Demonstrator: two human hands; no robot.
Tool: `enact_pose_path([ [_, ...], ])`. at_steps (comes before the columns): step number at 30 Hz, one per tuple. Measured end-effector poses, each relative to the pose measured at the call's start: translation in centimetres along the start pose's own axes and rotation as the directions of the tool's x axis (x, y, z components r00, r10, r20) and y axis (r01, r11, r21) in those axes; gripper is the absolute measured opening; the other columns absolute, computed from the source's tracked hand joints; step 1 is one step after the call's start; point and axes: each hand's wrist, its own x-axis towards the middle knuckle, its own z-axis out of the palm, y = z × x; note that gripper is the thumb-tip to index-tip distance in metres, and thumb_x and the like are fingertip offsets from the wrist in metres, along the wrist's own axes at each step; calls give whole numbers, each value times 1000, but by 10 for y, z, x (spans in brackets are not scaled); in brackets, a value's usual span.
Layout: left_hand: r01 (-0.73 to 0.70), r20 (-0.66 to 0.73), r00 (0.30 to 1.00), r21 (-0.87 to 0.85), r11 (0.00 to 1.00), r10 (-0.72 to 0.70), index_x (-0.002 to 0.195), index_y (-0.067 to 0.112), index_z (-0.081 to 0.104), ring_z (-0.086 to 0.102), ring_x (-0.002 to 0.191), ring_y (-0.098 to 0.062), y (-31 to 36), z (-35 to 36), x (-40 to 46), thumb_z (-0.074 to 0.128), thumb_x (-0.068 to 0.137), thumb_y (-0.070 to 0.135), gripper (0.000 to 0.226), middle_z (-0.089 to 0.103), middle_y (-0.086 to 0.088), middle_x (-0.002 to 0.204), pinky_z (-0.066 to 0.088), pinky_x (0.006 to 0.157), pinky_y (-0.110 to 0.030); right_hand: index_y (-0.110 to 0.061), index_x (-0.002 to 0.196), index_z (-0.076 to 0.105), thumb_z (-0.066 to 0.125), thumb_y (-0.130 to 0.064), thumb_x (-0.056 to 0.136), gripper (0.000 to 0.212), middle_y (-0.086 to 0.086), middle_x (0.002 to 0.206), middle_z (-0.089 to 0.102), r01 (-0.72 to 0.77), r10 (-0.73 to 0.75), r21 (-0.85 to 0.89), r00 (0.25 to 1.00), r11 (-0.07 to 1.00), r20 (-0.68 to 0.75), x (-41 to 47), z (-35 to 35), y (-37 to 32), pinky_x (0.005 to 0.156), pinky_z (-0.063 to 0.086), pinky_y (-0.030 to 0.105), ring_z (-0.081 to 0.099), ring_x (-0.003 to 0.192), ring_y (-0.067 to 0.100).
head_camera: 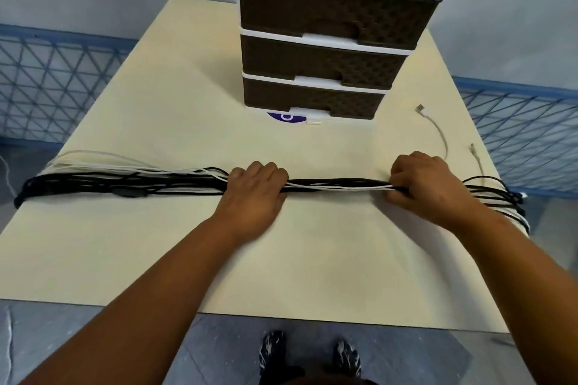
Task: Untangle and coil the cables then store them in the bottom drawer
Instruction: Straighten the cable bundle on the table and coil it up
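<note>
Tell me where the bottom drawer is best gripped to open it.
Grip the bottom drawer at the handle notch in the middle of its lower front edge, coming from the front, fingers hooked in. It looks shut, and both hands are holding the cables.

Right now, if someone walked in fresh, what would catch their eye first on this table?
First, the long bundle of black and white cables stretched across the table, gripped by the left hand at mid-table and the right hand beside it. Behind it stands a tall brown drawer unit, all drawers closed. A loose white cable lies to its right.
</note>
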Motion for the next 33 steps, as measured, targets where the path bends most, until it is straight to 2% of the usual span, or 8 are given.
enact_pose_path([
  [4, -8, -15, 1000, 19, 1000, 9, 91, 13, 58, 52, 74, -29, 0, 1, 1, 38, 83, 32, 28, 55, -2, 81, 36, 64, -36, -28, 92, 64, 63, -61, 77, 36, 4, 113, 55, -310, 290, 146, 946, 939, 143, -24, -16, 25, 83, 49, 41, 48, 98, 21],
  [7, -6, -7, 1000, 17, 1000, 6, 94, 13, 58, 52, 76, -30, -1, 2, 0, 38, 83, 31, 29, 55, -4, 83, 38, 66, -38, -33, 117, 53, 80, -51, 70, 57, 0, 133, 44, -410, 419, 356, 906, 839, 57, -29, -35, 9, 96, 40, 34, 42, 117, 17],
  [10, 3, 2, 1000, 21, 1000, -3, 95, 13, 58, 51, 77, -30, 0, 1, 0, 37, 84, 31, 30, 56, -4, 85, 39, 68, -39, -30, 118, 55, 75, -48, 78, 49, -5, 123, 52, -137, 222, 400, 959, 906, -176, -14, -41, -33, 95, 40, 33, 47, 113, 15],
  [13, 5, 0, 1000, 21, 1000, -5, 96, 14, 57, 51, 79, -30, 0, 1, -1, 38, 85, 31, 28, 55, -3, 86, 36, 68, -38, -30, 109, 61, 68, -44, 82, 32, -4, 114, 57, 45, -23, 231, 995, 972, -99, 17, -21, -72, 90, 43, 40, 50, 109, 22],
  [15, 18, 8, 1000, 21, 1000, -18, 96, 15, 56, 50, 80, -29, 1, 1, -2, 38, 86, 32, 27, 55, -2, 87, 31, 69, -37, -26, 102, 61, 65, -42, 83, 25, -3, 109, 56, 53, -49, 151, 998, 987, -31, 33, -4, -87, 82, 39, 37, 48, 106, 24],
  [21, 43, 40, 998, 15, 999, -43, 97, 15, 56, 47, 82, -27, 3, -3, -1, 35, 87, 34, 29, 54, -1, 89, 24, 70, -34, -23, 77, 57, 59, -41, 81, 18, -4, 85, 54, 86, -80, 104, 995, 991, -58, 35, 12, -70, 66, 29, 33, 53, 82, 25],
  [26, 59, 58, 997, 23, 998, -60, 100, 15, 57, 49, 84, -27, 5, -4, -2, 36, 88, 34, 30, 56, -2, 92, 29, 71, -37, -23, 81, 49, 63, -27, 74, 16, -2, 76, 58, 122, -127, 211, 992, 970, 8, 27, 0, -46, 61, 36, 33, 53, 69, 26],
  [33, 72, 65, 995, 46, 996, -75, 99, 15, 57, 51, 82, -29, 7, -7, -2, 36, 89, 35, 32, 57, -3, 91, 30, 70, -36, -25, 80, 47, 67, -30, 79, 20, -7, 68, 56, 30, -58, 313, 995, 949, 81, 9, -3, 0, 55, 37, 29, 53, 65, 19],
])
